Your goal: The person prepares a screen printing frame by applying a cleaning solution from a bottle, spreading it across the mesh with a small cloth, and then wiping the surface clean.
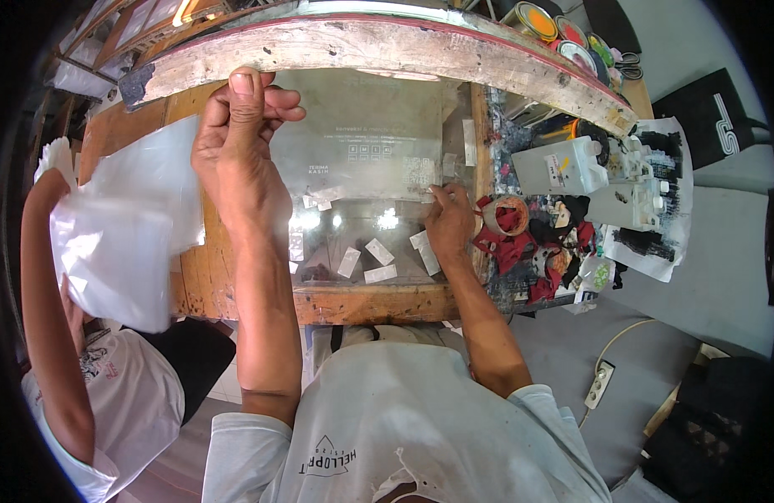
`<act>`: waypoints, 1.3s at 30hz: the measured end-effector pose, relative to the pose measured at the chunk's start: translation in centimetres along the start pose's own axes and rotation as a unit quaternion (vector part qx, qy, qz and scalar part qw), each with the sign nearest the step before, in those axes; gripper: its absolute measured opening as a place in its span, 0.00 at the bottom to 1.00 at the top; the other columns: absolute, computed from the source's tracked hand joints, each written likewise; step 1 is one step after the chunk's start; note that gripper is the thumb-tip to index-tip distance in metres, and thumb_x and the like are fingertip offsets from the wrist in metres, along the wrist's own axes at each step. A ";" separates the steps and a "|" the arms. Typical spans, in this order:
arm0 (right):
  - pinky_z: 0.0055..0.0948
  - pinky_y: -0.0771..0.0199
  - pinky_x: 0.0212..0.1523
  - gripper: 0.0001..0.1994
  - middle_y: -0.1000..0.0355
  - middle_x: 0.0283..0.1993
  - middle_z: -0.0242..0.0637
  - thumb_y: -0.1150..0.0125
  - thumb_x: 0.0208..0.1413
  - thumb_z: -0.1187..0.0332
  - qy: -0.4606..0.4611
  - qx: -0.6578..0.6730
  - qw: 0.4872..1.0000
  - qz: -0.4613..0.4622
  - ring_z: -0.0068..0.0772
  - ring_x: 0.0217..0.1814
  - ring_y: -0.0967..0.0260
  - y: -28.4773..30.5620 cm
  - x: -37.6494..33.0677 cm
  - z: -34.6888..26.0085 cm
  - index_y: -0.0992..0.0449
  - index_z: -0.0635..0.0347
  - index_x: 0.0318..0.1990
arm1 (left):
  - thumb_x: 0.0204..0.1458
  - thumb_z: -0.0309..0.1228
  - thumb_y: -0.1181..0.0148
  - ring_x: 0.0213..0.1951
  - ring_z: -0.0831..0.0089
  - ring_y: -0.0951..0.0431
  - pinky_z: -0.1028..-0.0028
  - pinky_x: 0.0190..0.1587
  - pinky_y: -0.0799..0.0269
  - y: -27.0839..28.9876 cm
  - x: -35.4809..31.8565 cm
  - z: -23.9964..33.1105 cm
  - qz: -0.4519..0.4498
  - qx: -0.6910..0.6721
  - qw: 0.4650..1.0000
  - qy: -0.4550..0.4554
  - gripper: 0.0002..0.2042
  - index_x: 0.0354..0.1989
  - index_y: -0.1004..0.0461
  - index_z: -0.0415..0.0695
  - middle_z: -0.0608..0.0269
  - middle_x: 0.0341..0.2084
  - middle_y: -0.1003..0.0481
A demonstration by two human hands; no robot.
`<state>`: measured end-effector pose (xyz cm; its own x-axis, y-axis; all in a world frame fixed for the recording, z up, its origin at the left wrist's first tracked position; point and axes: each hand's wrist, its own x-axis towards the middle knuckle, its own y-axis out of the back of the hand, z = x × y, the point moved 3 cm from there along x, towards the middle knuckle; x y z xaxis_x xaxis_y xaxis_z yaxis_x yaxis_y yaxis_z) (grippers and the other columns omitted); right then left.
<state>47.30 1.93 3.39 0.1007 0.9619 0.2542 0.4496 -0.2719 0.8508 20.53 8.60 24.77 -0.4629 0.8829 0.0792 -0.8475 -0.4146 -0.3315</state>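
Aligning, we're judging: printed sheet [362, 101], upper centre — right hand [451, 220] touching its lower-right corner, fingers curled, grip unclear; left hand [243, 147] half-curled at raised wooden frame [362, 49], hold unclear. Lowering would be needing steadiness.

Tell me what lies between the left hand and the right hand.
In the head view, a translucent printed sheet lies between the left hand and the right hand, with small whitish pieces near its lower edge.

A pale grey, short-sleeved T-shirt [437, 402] is worn, printed with a dark triangular outline [325, 445] and lettering [330, 464]. Its front is torn. Both hands [243, 142] are bare.
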 end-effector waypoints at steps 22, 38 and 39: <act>0.42 0.25 0.38 0.12 0.26 0.41 0.42 0.41 0.52 0.77 -0.065 -0.020 0.992 -0.109 0.47 0.39 0.24 1.0 1.0 -1.0 0.16 0.60 0.43 | 0.61 0.42 0.37 0.31 0.72 0.22 0.71 0.41 0.26 -0.3 -0.1 -0.4 0.017 -0.062 0.998 -0.023 0.17 0.40 0.23 0.37 0.60 0.28 0.21; 0.45 0.31 0.47 0.26 0.31 0.48 0.40 0.34 0.43 0.76 -0.008 -0.114 0.982 -0.147 0.43 0.49 0.29 1.4 -0.3 -1.0 0.21 0.53 0.55 | 0.61 0.41 0.36 0.30 0.71 0.21 0.70 0.40 0.25 -0.3 0.5 -0.9 -0.005 -0.097 0.995 -0.011 0.16 0.39 0.23 0.38 0.61 0.29 0.21; 0.45 0.31 0.48 0.26 0.31 0.49 0.40 0.35 0.43 0.77 -0.005 -0.135 0.979 -0.151 0.43 0.50 0.30 1.6 -0.2 -1.0 0.21 0.53 0.55 | 0.61 0.41 0.36 0.30 0.71 0.21 0.70 0.40 0.25 -0.3 0.5 -0.8 0.001 -0.092 0.996 -0.010 0.16 0.39 0.23 0.38 0.61 0.28 0.22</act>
<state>47.10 1.26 5.13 0.0085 0.9995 -0.0302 0.2103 0.0278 0.9773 20.77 9.34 24.15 -0.4715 0.8766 0.0965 -0.7850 -0.3673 -0.4989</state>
